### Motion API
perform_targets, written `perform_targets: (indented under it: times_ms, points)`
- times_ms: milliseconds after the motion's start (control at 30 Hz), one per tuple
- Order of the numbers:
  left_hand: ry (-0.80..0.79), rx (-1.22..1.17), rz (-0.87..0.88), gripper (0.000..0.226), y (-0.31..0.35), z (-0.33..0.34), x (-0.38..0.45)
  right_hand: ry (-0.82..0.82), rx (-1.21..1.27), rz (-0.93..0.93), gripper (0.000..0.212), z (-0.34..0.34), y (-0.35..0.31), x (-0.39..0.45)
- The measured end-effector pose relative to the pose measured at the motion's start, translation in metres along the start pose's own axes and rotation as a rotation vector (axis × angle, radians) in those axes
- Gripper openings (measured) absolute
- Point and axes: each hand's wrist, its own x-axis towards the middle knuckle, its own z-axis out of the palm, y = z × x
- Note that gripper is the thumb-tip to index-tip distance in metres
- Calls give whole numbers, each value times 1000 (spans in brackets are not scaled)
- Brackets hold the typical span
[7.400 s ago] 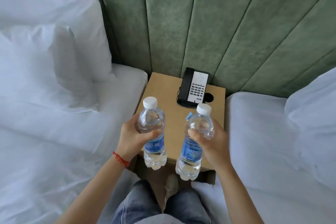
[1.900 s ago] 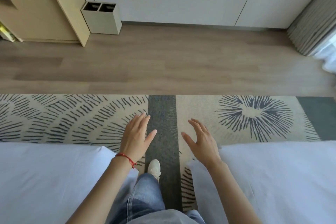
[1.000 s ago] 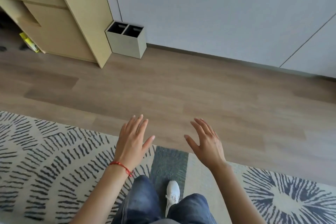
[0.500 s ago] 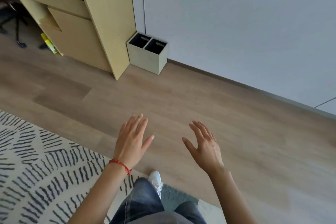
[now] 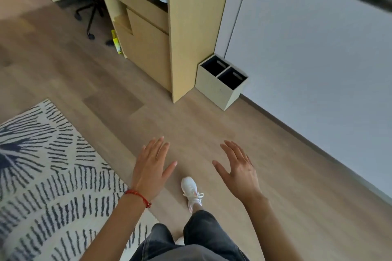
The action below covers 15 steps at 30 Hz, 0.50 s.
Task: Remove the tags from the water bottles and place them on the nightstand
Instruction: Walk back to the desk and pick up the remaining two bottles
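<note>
Neither the water bottles, their tags nor the nightstand are in view. My left hand (image 5: 151,166), with a red string bracelet at the wrist, hovers palm down over the wooden floor with fingers spread and nothing in it. My right hand (image 5: 238,168) hovers beside it, also spread and empty. Below the hands I see my jeans and one white sneaker (image 5: 191,193) on the floor.
A light wooden desk cabinet (image 5: 167,27) stands ahead, with a two-compartment bin (image 5: 221,83) beside it against the white wall (image 5: 307,48). An office chair base (image 5: 89,12) sits at upper left. A patterned rug (image 5: 48,165) covers the floor on the left.
The bottles I held earlier are gone from my hands. I have turned from the beds and walked off the rug onto the wooden floor; the cabinet and bin are nearer. Both hands stay spread.
</note>
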Motion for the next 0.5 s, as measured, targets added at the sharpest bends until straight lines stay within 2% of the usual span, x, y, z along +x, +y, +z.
perform_targets:
  times_ms: [200,267,400,467,500]
  points:
    - [107,1,-264,105,-42,-23,60,-157,10,-244,49,24,-26,133]
    - [131,20,-337,98,-54,-35,74,-207,13,-323,49,32,-41,174]
    - [193,10,-502,57,-79,-48,96,-312,20,-499,48,54,-74,246]
    - [219,-5,-584,58,-91,-53,101,-377,-4,-569,50,68,-91,271]
    - [229,-2,-617,65,-99,-57,103,-403,-2,-595,51,75,-100,282]
